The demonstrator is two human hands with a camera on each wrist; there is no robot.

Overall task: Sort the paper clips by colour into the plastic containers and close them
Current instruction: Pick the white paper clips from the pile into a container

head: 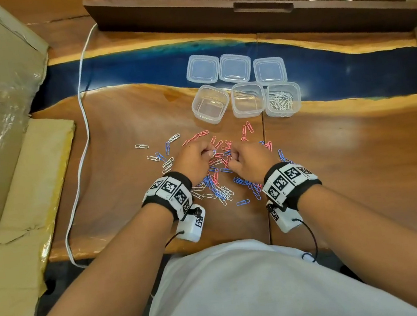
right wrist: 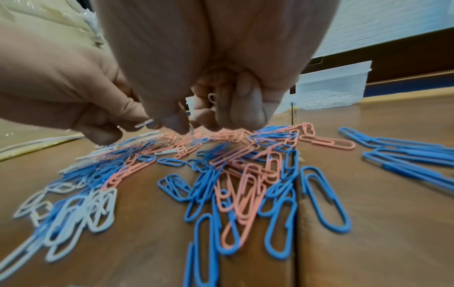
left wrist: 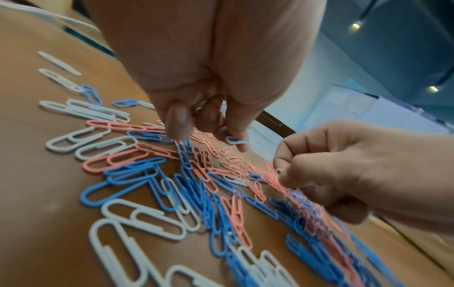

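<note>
A: In the head view your left hand [head: 195, 159] and right hand [head: 248, 160] are both working with curled fingers at the centre of the frame, in the mixed paper clips [head: 218, 180] lying on the table [head: 362, 164]. The plastic containers [head: 246, 99] are sitting above them, lids [head: 234, 68] off; the rightmost container [head: 282, 99] is already holding white clips.

B: And the left wrist view?

A: Your left fingers [left wrist: 179, 124] are pinching a white clip [left wrist: 236, 140] at mid-frame; at the right your right hand [left wrist: 343, 174] is closing on a white clip too.

B: The right wrist view?

A: Your right fingertips [right wrist: 176, 121] are gripping thin wire, a white loop [right wrist: 212, 97] showing behind them.

B: How will they handle?

A: I judge them light, springy, slippery and prone to hooking together. You are best pinching one by its rounded end and lifting slowly.
</note>
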